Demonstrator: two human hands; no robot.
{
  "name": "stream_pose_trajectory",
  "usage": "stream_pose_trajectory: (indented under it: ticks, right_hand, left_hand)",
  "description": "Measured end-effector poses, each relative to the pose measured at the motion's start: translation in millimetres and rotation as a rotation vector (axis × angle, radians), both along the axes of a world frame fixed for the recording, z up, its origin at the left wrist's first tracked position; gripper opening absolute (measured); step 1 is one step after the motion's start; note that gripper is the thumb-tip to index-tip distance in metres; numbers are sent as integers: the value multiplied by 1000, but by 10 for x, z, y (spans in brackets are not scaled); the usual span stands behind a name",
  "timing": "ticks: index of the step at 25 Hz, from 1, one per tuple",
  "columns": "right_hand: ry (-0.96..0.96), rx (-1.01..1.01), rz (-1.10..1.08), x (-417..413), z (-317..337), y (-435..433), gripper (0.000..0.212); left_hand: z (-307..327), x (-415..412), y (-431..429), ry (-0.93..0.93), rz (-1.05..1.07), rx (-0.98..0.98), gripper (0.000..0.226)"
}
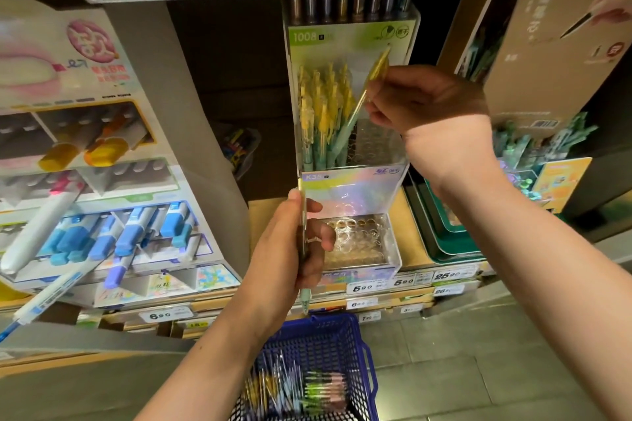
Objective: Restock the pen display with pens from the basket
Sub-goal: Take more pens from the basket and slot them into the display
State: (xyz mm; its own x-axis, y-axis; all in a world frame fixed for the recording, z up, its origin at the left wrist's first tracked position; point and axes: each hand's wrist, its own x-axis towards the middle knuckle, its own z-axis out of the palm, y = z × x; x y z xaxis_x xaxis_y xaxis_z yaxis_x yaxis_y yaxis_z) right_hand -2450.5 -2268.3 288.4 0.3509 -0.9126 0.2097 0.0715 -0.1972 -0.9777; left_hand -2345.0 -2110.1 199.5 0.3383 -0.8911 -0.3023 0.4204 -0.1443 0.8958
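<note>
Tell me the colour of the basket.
The basket is dark blue, seen best in the head view.

A pen display (pixel 355 188) is set centrally on the far shelf (pixel 408 236), a marker stand (pixel 113 161) to its left. Pens (pixel 323 106) are stood in its upper tier. Nearer, below, a basket (pixel 328 321) is placed.

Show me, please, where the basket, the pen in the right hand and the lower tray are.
basket (pixel 338 335): head view, far mesh wall.
pen (pixel 379 66) in right hand (pixel 427 106): head view, yellow upper end.
lower tray (pixel 355 243): head view, perforated floor.
</note>
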Motion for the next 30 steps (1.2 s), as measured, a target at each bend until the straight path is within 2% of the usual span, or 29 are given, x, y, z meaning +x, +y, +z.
stream_pose_trajectory:
  ticks: [2,6,8,11,15,17,20,25,28,30]
  right_hand:
    - [46,-55,-13,36,-5,17,10]
    - [193,-148,10,63,-58,6,14]
    - [307,-195,13,87,-128,22,9]
    - [457,-285,-16,124,-243,64,13]
    - [503,-327,-57,129,-329,79,12]
    - [505,-352,-55,123,-351,81,12]
    - [512,-387,-58,109,-376,95,12]
    - [534,-361,-67,101,-406,112,9]
    - [599,-387,-39,44,-377,148,8]
    - [581,-267,-14,-51,-362,175,16]
  left_hand:
    - [-26,4,-12,79,-11,-23,37]
    - [-69,0,21,110,27,-96,4]
    - [-77,-10,34,106,38,-121,8]
    - [-72,-20,47,-26,43,-157,27]
    - [-69,-8,69,-188,34,-174,29]
    - [-83,2,50,-168,78,-150,24]
    - [-85,1,23,-34,119,-150,17]
    - [-49,-62,-6,-27,103,-170,15]
    - [-19,-107,-10,-116,105,-178,26]
    - [16,-122,-6,-150,99,-201,35]
